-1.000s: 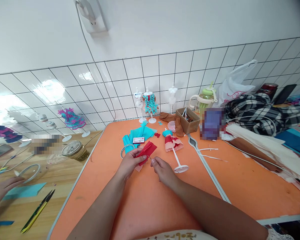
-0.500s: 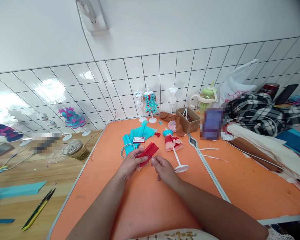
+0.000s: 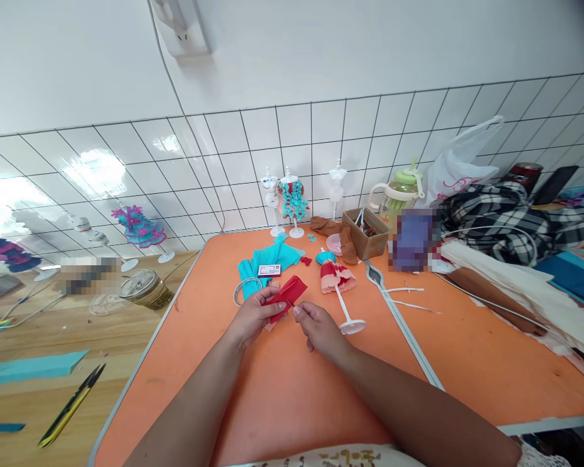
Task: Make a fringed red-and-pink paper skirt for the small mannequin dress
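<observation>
My left hand holds a folded piece of red fabric between thumb and fingers. Close beside its right edge, my right hand is closed in a pinch; what it holds is too small to make out. Beyond the hands lie turquoise fabric, a small white and red card box and a silver ring. A small white dress form lies tilted to the right, wearing a turquoise, red and pink dress. A red bow rests on the orange table.
Dress forms stand along the tiled wall. A cardboard box, brown fabric and a green-lidded bottle are at the back right, with checked cloth beyond. On the left wooden surface are a lidded jar and yellow-handled snips.
The view has shifted slightly. The red fabric is tilted a little differently in my left hand, and my right hand stays pinched beside it.
</observation>
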### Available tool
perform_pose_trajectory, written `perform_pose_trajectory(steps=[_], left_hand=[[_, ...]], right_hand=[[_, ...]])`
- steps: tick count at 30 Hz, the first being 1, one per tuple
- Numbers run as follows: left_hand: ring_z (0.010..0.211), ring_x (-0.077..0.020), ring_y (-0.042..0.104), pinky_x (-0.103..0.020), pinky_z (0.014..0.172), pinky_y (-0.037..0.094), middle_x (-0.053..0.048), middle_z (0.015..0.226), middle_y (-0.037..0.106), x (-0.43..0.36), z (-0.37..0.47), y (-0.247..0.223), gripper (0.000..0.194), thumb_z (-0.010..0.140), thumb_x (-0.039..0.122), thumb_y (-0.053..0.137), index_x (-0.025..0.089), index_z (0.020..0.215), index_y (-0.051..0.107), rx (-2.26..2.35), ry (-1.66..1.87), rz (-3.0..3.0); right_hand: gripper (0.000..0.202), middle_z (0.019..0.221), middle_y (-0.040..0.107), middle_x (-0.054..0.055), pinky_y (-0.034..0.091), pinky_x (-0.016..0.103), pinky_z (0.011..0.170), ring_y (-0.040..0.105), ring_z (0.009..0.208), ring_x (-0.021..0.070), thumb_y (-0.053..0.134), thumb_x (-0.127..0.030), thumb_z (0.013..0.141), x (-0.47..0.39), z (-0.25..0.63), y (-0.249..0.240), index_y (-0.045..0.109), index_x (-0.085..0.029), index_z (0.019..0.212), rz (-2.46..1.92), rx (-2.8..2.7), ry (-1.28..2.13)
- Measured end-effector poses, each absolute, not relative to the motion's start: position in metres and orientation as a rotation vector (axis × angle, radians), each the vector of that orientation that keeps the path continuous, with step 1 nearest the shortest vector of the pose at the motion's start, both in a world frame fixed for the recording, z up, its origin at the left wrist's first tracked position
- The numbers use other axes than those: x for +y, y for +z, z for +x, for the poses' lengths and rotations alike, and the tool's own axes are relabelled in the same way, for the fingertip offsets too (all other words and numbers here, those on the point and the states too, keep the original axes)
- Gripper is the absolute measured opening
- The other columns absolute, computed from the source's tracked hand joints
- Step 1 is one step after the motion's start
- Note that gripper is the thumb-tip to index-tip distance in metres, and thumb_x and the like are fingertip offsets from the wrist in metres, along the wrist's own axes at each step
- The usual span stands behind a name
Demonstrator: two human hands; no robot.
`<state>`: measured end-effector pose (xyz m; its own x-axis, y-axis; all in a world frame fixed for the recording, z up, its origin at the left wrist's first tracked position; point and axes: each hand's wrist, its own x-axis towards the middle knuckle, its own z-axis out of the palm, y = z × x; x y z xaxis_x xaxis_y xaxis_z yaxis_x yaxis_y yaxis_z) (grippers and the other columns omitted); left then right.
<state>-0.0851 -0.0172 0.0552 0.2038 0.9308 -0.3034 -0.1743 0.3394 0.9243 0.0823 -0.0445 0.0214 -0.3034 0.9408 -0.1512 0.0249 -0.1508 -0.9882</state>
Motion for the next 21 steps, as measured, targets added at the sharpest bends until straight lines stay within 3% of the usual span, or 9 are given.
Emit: perform_pose_trajectory(steps=[10,21], left_hand=[[0.067,-0.0122,0.063,-0.023,0.060,0.047,-0.002,0.084,0.069,-0.0155,-0.0871,0.0517,0.044,0.054,0.021,0.088,0.016,0.092,0.066,1.068,0.955,0.894],[0.064,-0.0117,0.062,-0.022,0.056,0.045,-0.002,0.086,0.070,-0.0161,-0.0884,0.0496,0.050,0.057,0.023,0.086,0.018,0.101,0.064,1.075,0.917,0.964]], right_hand=[[0.038,0.056,0.029,-0.008,0.036,0.018,0.032,0.031,0.040,0.0070,0.043,-0.057,0.088,-0.0473,0.0830,0.0238,0.041,-0.022,0.073,-1.139,-1.363,1.606],[0.044,0.051,0.030,-0.008,0.042,0.019,0.034,0.032,0.045,0.0090,0.040,-0.061,0.088,-0.0457,0.0812,0.0172,0.051,-0.020,0.079,-1.111,-1.320,1.635]])
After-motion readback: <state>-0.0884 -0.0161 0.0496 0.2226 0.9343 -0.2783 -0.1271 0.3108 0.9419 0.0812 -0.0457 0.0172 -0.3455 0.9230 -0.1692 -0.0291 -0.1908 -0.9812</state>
